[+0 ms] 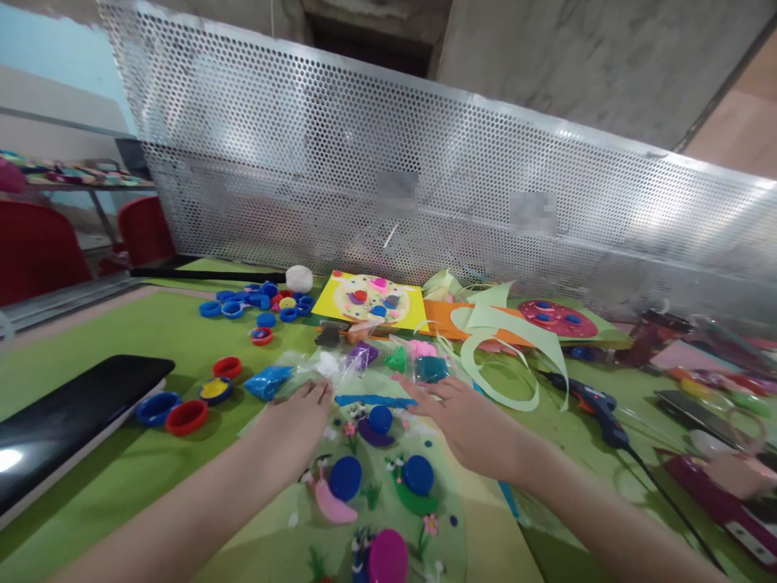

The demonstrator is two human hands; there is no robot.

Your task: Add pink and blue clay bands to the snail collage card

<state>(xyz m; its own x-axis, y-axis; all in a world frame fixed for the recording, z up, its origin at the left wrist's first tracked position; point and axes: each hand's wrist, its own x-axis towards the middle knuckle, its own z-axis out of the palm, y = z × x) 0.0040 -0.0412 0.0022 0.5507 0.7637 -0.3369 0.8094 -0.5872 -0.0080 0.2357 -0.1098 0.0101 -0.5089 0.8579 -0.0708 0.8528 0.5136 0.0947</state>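
A pale green card lies before me, bearing clay snails with bottle-cap shells: a pink snail, a green snail and others, plus small clay flowers. Across its top edge runs a thin blue clay strip. My left hand rests at the strip's left end, fingers stretched forward and close together, thumb hidden. At the right end my right hand lies palm down with fingers apart, its thumb side touching the strip. Just beyond the hands are bagged clay lumps, including purple clay and teal clay.
A black phone-like device and red and blue bottle-cap rings lie left. Behind are a yellow snail card and pale green paper scraps. A corded glue gun lies right. A perforated metal panel stands at the back.
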